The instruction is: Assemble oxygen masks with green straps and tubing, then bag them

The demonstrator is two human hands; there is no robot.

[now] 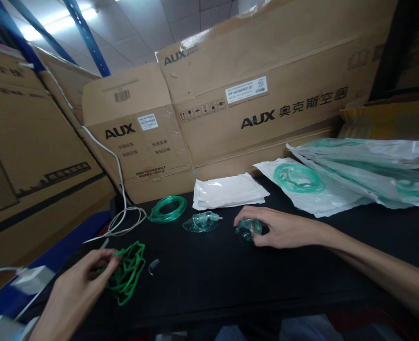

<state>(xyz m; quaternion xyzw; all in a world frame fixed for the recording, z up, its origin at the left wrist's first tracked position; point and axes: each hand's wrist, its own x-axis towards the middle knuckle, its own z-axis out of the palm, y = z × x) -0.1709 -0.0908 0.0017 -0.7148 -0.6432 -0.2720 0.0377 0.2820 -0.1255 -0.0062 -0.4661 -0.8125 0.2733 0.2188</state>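
Observation:
My left hand (88,274) is closed at the front left, thumb and fingers pinching a bundle of green elastic straps (129,274) that lies on the black table. My right hand (273,226) curls round a clear greenish plastic piece (248,229); the fingers cover part of it, so its exact kind is unclear. Between the hands, farther back, rests a clear green oxygen mask (202,221) with a pale connector pointing right. A coil of green tubing (168,209) lies left of the mask. Close to the straps is a small clear plastic part (154,266).
White pouches (230,191) lie flat behind the mask. On the right, clear-fronted packages (298,179) with green tubing are piled up. Large cardboard boxes (259,118) wall off the back and left. A white cable (124,189) loops down at the left, near a white plug block (33,279).

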